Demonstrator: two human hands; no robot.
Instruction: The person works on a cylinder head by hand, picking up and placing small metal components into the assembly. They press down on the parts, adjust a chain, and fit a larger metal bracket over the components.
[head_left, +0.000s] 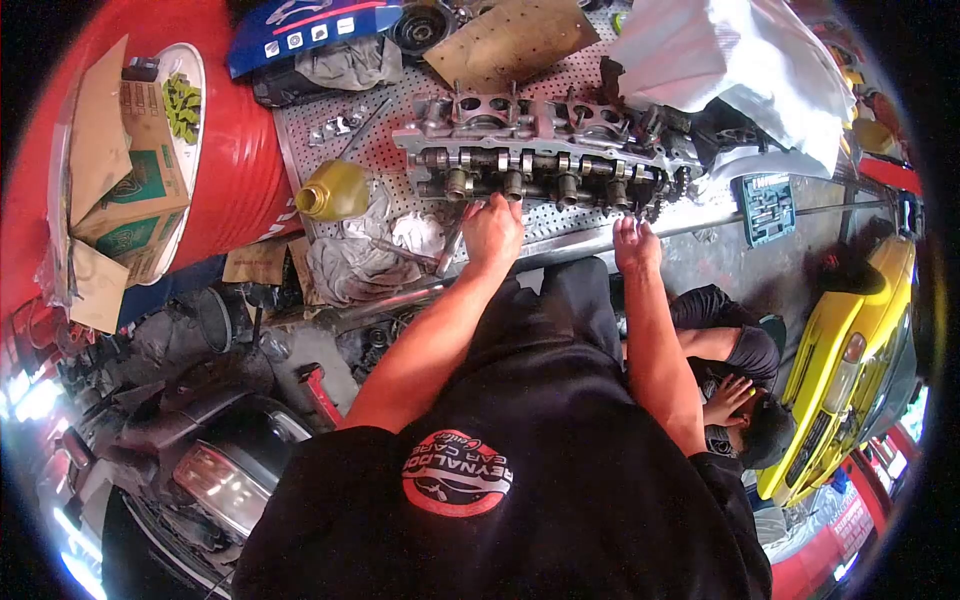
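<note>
Perforated bench (388, 152) supports the cylinder head (540, 160), positioned lengthwise near the front edge. Left hand (494, 232): fingers partly curled at the cylinder head's near side; grip cannot be confirmed. Right hand (637, 245): fingers slightly bent near the sprocket end; contents indeterminable. Bottle (338, 190): left of the cylinder head.

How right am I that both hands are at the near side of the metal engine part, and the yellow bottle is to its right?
Not quite: the head view shows the yellow bottle to the left of the metal engine part. The left hand and right hand are indeed at its near side.
</note>
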